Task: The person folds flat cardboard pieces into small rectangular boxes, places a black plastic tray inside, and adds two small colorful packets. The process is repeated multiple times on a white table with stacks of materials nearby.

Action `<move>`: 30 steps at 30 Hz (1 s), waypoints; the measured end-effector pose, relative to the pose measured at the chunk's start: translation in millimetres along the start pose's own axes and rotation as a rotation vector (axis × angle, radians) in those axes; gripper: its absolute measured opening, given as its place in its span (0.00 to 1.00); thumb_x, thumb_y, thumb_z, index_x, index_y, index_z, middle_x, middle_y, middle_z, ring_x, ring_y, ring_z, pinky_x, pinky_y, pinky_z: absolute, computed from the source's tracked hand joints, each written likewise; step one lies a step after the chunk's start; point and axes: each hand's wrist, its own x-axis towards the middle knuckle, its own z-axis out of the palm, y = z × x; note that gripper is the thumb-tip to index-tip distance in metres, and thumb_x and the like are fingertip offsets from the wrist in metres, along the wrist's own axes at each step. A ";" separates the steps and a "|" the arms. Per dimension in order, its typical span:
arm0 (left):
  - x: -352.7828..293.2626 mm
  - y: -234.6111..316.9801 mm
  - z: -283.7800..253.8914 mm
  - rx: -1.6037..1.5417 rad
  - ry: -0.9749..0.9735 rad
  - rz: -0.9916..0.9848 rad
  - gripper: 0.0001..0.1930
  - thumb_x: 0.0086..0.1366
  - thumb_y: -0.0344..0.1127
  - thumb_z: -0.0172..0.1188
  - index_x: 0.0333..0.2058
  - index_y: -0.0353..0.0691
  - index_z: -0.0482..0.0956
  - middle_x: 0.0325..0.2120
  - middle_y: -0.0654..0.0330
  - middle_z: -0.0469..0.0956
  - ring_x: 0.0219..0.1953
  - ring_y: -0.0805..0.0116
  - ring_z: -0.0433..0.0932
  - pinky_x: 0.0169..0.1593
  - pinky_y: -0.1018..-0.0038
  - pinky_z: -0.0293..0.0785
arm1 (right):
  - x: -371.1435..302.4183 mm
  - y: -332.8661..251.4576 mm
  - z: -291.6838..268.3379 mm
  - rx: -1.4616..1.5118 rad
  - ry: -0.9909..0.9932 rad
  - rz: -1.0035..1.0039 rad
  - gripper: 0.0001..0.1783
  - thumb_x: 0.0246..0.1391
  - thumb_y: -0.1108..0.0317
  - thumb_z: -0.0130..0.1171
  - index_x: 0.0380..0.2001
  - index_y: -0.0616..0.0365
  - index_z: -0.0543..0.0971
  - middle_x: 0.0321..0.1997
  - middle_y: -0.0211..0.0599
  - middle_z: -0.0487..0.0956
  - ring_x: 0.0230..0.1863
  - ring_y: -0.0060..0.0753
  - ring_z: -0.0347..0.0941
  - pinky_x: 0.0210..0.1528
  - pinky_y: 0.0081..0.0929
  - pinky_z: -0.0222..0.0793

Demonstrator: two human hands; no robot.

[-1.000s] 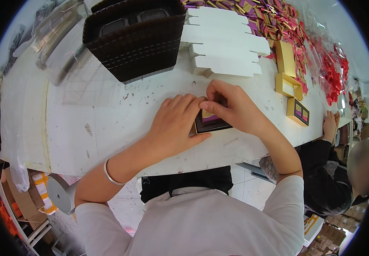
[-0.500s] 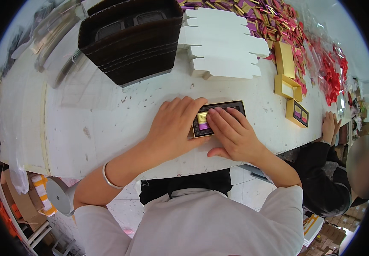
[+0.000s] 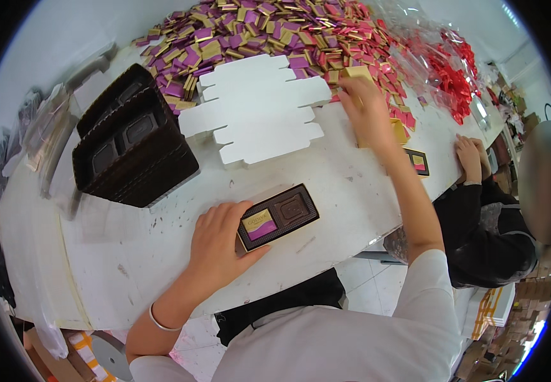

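My left hand [image 3: 221, 239] grips the left end of a small gold-edged box [image 3: 314, 215], its thumb along the near side and its fingers at the far side. Inside, a dark brown insert has two hollows. A gold-and-purple wrapped chocolate [image 3: 259, 224] lies in the left hollow; the right hollow [image 3: 291, 207] holds nothing. My right hand [image 3: 366, 108] is stretched out to the far right, bent fingers apart from the thumb, beside a gold box lid [image 3: 355, 72] and the red edge of the chocolate pile [image 3: 345, 48]. I see nothing held in it.
Stacked dark brown trays [image 3: 139, 146] stand at the left. Flat white carton blanks [image 3: 256, 108] lie mid-table. Right of my right forearm is another filled box [image 3: 418, 162]. Red ribbons [image 3: 457, 76] and clear plastic lie beyond, and a co-worker's hands [image 3: 471, 156] rest at the table edge.
My right hand has left the box and reached out to the far right. My left hand still holds the box, now turned at a slant. The view has shifted, showing more of the pile.
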 end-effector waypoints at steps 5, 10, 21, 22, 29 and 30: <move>1.7 -0.3 -0.1 -0.004 -0.002 0.016 0.35 0.45 0.40 0.73 0.51 0.38 0.67 0.45 0.52 0.72 0.47 0.52 0.69 0.52 0.62 0.63 | 30.9 84.0 37.5 -0.657 -0.241 -0.288 0.14 0.45 0.70 0.60 0.39 0.53 0.79 0.41 0.38 0.76 0.51 0.38 0.69 0.56 0.36 0.61; 0.7 -3.9 2.0 -0.006 0.031 0.060 0.35 0.46 0.42 0.72 0.53 0.41 0.66 0.43 0.55 0.71 0.45 0.54 0.69 0.49 0.61 0.63 | 42.4 88.8 32.5 -0.533 0.007 -0.300 0.07 0.44 0.76 0.57 0.29 0.59 0.80 0.34 0.38 0.77 0.42 0.37 0.72 0.46 0.35 0.66; -0.6 -4.9 3.5 0.015 0.035 0.071 0.36 0.48 0.43 0.71 0.54 0.41 0.66 0.43 0.55 0.70 0.45 0.55 0.69 0.49 0.63 0.64 | -82.6 -71.4 -19.4 0.563 -0.558 -0.270 0.13 0.44 0.80 0.60 0.36 0.58 0.82 0.43 0.37 0.75 0.46 0.37 0.69 0.51 0.35 0.62; -1.6 -4.8 3.9 0.011 0.033 0.067 0.36 0.48 0.43 0.71 0.54 0.41 0.66 0.43 0.55 0.70 0.45 0.55 0.69 0.49 0.63 0.64 | -88.4 -71.2 -15.3 0.552 -0.538 -0.282 0.14 0.43 0.80 0.60 0.37 0.58 0.82 0.45 0.38 0.75 0.48 0.39 0.68 0.53 0.36 0.61; -1.4 -5.1 1.6 -0.006 0.025 0.053 0.36 0.47 0.42 0.71 0.54 0.41 0.66 0.44 0.56 0.71 0.45 0.57 0.69 0.49 0.63 0.64 | -98.7 -86.2 -12.3 0.606 -0.511 -0.131 0.15 0.45 0.73 0.66 0.40 0.58 0.83 0.58 0.45 0.66 0.59 0.48 0.62 0.62 0.42 0.56; -1.6 -5.3 1.5 -0.010 0.024 0.056 0.36 0.47 0.42 0.71 0.54 0.41 0.66 0.44 0.56 0.71 0.45 0.57 0.69 0.49 0.63 0.64 | -96.7 -84.3 -10.2 0.633 -0.534 -0.123 0.14 0.46 0.72 0.66 0.39 0.58 0.83 0.59 0.46 0.65 0.61 0.49 0.61 0.63 0.43 0.55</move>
